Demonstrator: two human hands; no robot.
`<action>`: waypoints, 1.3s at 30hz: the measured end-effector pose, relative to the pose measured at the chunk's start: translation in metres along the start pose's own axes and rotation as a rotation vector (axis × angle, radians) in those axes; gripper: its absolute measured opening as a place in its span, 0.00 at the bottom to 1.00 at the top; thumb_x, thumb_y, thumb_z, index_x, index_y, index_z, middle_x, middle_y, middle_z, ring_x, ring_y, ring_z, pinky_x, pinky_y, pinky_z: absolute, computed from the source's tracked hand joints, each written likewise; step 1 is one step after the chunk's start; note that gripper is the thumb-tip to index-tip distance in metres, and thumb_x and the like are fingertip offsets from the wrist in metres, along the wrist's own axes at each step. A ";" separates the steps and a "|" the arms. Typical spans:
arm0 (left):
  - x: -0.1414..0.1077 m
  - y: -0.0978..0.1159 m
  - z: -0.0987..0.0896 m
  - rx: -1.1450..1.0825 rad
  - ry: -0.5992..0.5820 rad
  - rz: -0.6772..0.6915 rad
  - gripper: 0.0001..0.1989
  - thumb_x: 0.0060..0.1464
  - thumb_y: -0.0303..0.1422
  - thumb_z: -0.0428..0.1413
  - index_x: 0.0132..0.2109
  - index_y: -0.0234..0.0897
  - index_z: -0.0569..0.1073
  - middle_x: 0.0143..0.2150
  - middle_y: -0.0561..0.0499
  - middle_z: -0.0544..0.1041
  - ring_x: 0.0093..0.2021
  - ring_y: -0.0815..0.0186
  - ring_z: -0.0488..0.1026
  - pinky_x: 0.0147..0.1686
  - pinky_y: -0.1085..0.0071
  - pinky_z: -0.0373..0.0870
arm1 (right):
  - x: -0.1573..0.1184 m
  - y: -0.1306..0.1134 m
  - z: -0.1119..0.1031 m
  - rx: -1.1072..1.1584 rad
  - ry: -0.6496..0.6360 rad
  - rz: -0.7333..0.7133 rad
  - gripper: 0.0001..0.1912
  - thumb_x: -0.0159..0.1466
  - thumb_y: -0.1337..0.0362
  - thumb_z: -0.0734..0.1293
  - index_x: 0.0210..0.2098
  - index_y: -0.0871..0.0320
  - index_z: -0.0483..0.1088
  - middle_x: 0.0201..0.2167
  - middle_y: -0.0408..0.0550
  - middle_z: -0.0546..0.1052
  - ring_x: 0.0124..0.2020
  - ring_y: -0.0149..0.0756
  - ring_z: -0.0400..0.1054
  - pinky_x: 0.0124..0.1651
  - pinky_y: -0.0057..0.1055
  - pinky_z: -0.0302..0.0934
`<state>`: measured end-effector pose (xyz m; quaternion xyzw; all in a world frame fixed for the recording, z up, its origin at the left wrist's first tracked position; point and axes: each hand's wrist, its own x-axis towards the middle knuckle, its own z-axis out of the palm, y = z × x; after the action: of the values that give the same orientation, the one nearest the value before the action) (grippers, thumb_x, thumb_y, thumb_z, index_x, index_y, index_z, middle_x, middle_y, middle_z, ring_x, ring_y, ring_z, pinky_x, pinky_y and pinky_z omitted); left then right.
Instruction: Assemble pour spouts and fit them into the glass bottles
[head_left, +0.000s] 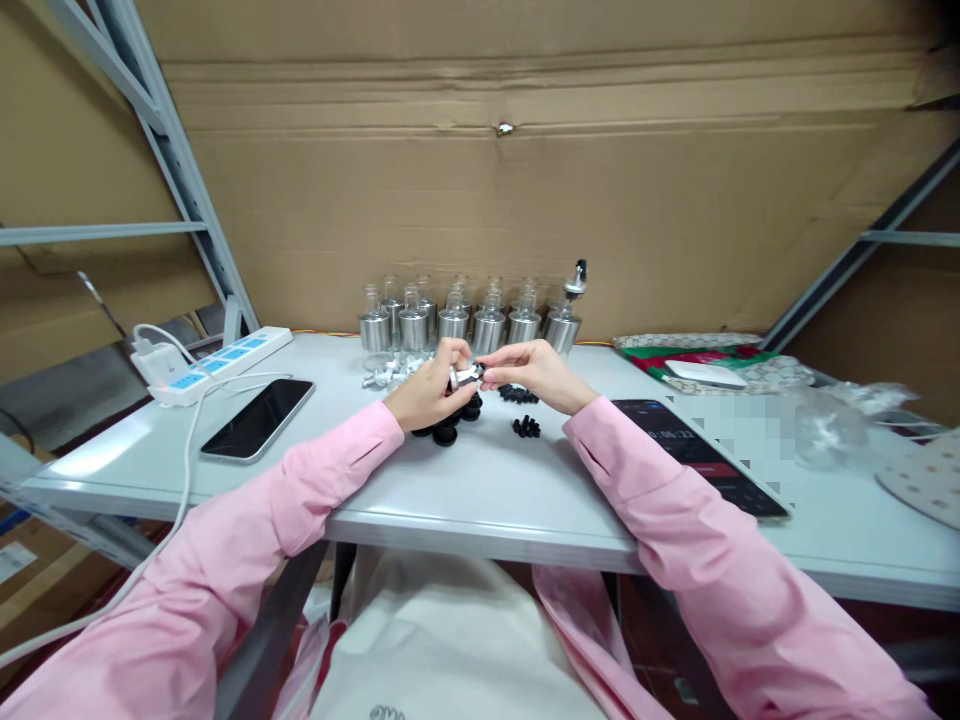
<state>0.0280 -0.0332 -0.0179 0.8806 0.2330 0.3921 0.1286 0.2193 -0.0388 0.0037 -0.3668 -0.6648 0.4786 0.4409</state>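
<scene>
In front of me, just above the table, my left hand [430, 388] is closed around a small silver-and-white pourer spout [466, 376]. The fingertips of my right hand [538, 372] pinch at the spout's right end, where a small black piece [481, 370] shows; fingers partly hide it. Black round stoppers [445, 432] lie beneath my left hand. Below my right hand are two small heaps of black parts, a farther heap [517, 394] and a nearer heap [526, 428]. More silver spouts [382, 375] lie left of my left hand.
Rows of steel-and-glass bottles [489, 325] stand at the back; one at right bears a black-tipped pourer [576, 280]. A phone [259, 420] and power strip [225, 362] sit at left. A tablet with a timer [697, 455] and a plastic bag [821, 430] lie at right.
</scene>
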 end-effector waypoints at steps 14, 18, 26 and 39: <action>0.001 -0.001 0.002 -0.006 0.036 -0.053 0.26 0.40 0.38 0.63 0.39 0.39 0.54 0.29 0.59 0.63 0.25 0.74 0.65 0.26 0.78 0.58 | 0.002 0.007 -0.002 0.049 -0.179 0.057 0.15 0.42 0.67 0.75 0.31 0.60 0.75 0.26 0.43 0.78 0.26 0.28 0.70 0.36 0.30 0.65; 0.002 -0.006 0.003 -0.009 0.011 -0.025 0.26 0.42 0.39 0.62 0.40 0.39 0.54 0.31 0.58 0.63 0.27 0.74 0.65 0.28 0.77 0.60 | 0.001 0.002 0.002 0.016 -0.176 0.043 0.13 0.42 0.66 0.75 0.27 0.61 0.72 0.21 0.40 0.75 0.23 0.27 0.68 0.34 0.29 0.63; 0.002 -0.005 -0.001 0.132 -0.089 -0.052 0.22 0.50 0.40 0.56 0.48 0.38 0.57 0.42 0.48 0.70 0.31 0.68 0.70 0.32 0.72 0.65 | 0.000 -0.001 0.001 0.135 -0.060 0.020 0.14 0.43 0.63 0.75 0.29 0.60 0.72 0.23 0.40 0.74 0.26 0.26 0.68 0.37 0.29 0.63; 0.003 -0.006 -0.004 0.358 -0.006 0.011 0.19 0.55 0.33 0.51 0.53 0.35 0.58 0.44 0.47 0.72 0.37 0.65 0.72 0.43 0.66 0.62 | 0.001 -0.003 -0.008 0.470 -0.010 -0.017 0.11 0.53 0.60 0.70 0.31 0.55 0.64 0.42 0.47 0.76 0.42 0.37 0.69 0.45 0.40 0.64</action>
<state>0.0253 -0.0268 -0.0159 0.8919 0.2939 0.3423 -0.0316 0.2259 -0.0359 0.0078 -0.2461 -0.5403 0.6182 0.5151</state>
